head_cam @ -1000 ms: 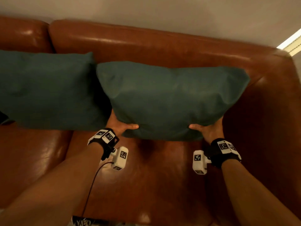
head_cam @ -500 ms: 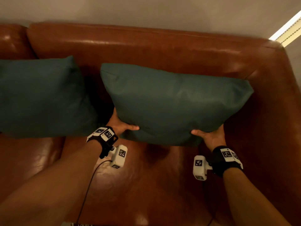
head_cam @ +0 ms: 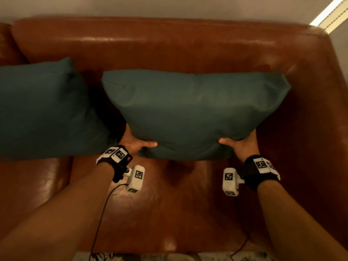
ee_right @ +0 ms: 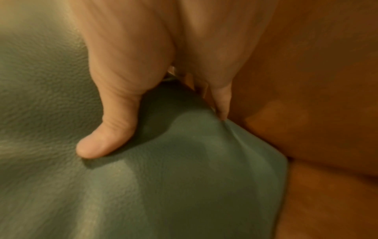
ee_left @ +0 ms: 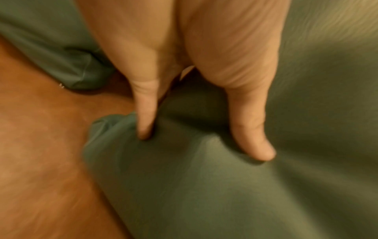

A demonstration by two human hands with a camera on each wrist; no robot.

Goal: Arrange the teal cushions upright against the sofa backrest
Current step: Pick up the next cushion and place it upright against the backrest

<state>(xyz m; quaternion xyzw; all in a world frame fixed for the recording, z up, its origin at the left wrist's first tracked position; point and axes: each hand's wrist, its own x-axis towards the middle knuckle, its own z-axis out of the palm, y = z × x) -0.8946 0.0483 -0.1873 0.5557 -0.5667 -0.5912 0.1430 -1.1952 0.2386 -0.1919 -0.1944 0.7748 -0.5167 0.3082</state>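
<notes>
I hold a teal cushion (head_cam: 192, 112) by its two lower corners above the seat of the brown leather sofa (head_cam: 160, 200). My left hand (head_cam: 136, 141) grips the lower left corner, thumb on the front face and fingers behind. My right hand (head_cam: 239, 143) grips the lower right corner the same way. The cushion leans back toward the backrest (head_cam: 169, 46). In the left wrist view my thumb and a finger pinch the teal cushion (ee_left: 204, 177). In the right wrist view the thumb presses the cushion (ee_right: 163, 169). A second teal cushion (head_cam: 43, 113) stands at the left against the backrest.
The right armrest (head_cam: 320, 129) rises close beside the held cushion. A narrow dark gap separates the two cushions. The seat front edge and a patterned rug (head_cam: 150, 257) lie at the bottom. A pale wall (head_cam: 169, 6) runs behind the sofa.
The held cushion has shifted slightly to the right and down toward the seat, with both hands keeping their grip. The left cushion has slid toward the left edge of the view.
</notes>
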